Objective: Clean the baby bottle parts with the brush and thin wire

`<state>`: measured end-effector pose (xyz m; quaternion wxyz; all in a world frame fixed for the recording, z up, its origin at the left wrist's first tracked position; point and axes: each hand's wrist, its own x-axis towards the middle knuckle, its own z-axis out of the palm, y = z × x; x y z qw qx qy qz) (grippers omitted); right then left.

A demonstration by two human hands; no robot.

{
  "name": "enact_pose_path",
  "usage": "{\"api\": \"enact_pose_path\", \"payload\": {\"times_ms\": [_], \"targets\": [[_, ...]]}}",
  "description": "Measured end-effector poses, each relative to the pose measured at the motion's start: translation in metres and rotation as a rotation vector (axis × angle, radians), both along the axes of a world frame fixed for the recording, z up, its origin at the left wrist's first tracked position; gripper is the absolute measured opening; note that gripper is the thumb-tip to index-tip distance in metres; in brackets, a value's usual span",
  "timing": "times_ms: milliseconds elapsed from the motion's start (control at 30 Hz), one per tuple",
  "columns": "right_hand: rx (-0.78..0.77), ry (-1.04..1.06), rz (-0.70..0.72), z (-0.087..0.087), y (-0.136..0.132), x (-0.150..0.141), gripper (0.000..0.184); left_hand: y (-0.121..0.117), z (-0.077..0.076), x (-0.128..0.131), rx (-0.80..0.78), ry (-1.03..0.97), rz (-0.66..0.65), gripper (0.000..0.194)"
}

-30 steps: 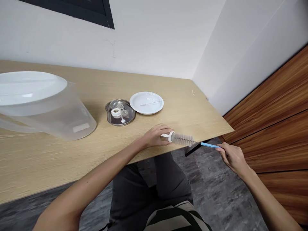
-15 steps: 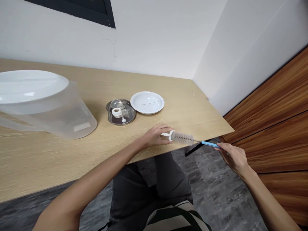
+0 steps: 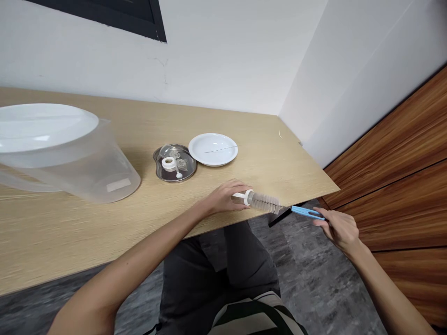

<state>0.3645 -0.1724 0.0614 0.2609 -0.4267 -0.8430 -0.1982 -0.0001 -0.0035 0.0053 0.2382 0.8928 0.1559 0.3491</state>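
My left hand [image 3: 223,197] is closed around a small clear bottle with a white neck ring [image 3: 246,197], held near the front edge of the wooden table [image 3: 265,163]. A bottle brush [image 3: 265,203] with pale bristles sticks out of the bottle's mouth to the right. My right hand [image 3: 337,228] pinches the brush's blue handle [image 3: 307,212] beyond the table edge, over the floor.
A steel dish [image 3: 174,164] holding small clear and white parts sits mid-table beside a white plate [image 3: 213,149]. A large clear plastic jug [image 3: 77,163] with a white plate on top lies at the left. Wood panelling [image 3: 401,163] stands on the right.
The brush has slid slightly left into the bottle and my right hand has dropped a little, showing more of the blue handle. My left hand has stayed in place.
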Motion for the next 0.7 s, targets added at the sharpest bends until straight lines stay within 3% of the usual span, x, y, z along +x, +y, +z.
{"api": "enact_pose_path", "payload": {"times_ms": [33,233,367,500,700], "targets": [[-0.013,-0.006,0.008,0.001,0.001,-0.002,0.017,0.0,0.0,0.0,0.006,0.001,-0.005,0.046],[-0.068,-0.062,0.004,0.008,0.004,-0.011,0.028,0.002,-0.002,0.0,0.035,0.007,0.009,0.045],[-0.08,-0.059,0.002,0.011,0.004,-0.015,0.018,0.002,-0.002,0.001,0.023,0.022,0.026,0.044],[0.005,-0.09,0.003,0.008,0.003,-0.01,0.042,0.003,-0.004,0.001,0.008,0.011,0.051,0.045],[0.083,-0.187,0.059,0.011,0.0,0.0,0.054,0.005,-0.006,0.0,0.017,-0.005,0.046,0.046]]}}
